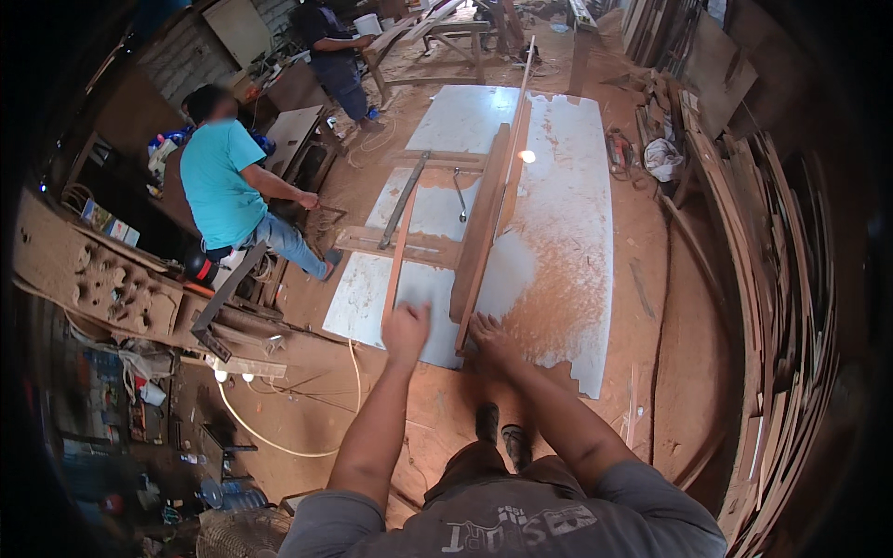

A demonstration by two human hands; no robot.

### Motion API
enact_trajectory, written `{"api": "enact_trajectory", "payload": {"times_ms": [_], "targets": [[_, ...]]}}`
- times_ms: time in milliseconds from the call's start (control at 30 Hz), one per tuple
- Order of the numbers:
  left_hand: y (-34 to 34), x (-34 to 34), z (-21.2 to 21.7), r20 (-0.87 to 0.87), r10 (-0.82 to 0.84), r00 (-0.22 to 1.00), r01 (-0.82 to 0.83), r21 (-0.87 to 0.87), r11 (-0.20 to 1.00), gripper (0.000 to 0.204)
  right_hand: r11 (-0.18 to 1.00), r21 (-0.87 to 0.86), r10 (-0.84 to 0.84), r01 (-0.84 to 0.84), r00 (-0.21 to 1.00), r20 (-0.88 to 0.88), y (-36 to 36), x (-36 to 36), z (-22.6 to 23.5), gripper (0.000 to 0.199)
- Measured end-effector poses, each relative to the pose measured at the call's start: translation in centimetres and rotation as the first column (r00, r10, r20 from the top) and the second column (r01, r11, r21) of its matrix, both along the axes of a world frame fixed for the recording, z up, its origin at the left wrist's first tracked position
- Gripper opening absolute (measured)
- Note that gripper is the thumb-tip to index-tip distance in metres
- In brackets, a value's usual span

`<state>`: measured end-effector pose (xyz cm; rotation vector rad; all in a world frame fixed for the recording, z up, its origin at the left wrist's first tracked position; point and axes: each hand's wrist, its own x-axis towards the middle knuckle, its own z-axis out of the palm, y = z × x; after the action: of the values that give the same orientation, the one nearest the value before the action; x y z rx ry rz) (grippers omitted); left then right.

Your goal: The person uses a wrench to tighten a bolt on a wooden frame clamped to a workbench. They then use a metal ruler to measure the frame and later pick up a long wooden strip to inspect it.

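Note:
My left hand (406,331) is closed in a fist at the near end of a thin wooden strip (401,244), which slants away over the work surface. My right hand (493,338) lies with its fingers stretched out against the near end of a long narrow wooden batten (507,186). Beside that batten, a wider brown board (481,223) runs the same way. Left of the board are a flat metal bar (405,200) and a wrench (460,195). Slotted wooden crosspieces (400,245) lie under the bar.
The pale worn panel (595,186) carries sawdust (567,298) on its right. A person in a turquoise shirt (219,167) works at the left; another person (335,65) stands farther back. Stacked planks (763,279) line the right side. A pale cable (279,451) curves across the floor.

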<state>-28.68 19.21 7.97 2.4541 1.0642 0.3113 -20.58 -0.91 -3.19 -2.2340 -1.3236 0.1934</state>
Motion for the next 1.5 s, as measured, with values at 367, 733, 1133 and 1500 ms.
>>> {"api": "enact_trajectory", "payload": {"times_ms": [367, 733, 1133, 1500], "targets": [[12.4, 3.4, -4.8, 0.035, -0.135, 0.990, 0.139, -0.163, 0.977, 0.071, 0.999, 0.037, 0.033, -0.032, 0.999, -0.020, 2.0, 1.7, 1.2, 0.082], [4.3, -0.3, -2.5, 0.162, -0.006, 0.987, 0.083, -0.475, 0.876, 0.085, 1.000, 0.010, -0.026, 0.027, 0.998, -0.062, 1.0, 4.4, 2.5, 0.086], [-3.6, -17.1, 6.4, 0.225, 0.172, 0.959, 0.178, -0.951, 0.254, 0.064, 0.997, 0.066, -0.031, 0.039, 0.993, -0.110, 2.0, 7.3, 0.8, 0.084], [-11.5, -24.8, 8.9, 0.052, 0.155, 0.987, 0.038, -0.995, 0.090, 0.058, 0.996, 0.011, -0.083, 0.086, 0.986, -0.143, 2.4, 8.9, 2.3, 0.087]]}}
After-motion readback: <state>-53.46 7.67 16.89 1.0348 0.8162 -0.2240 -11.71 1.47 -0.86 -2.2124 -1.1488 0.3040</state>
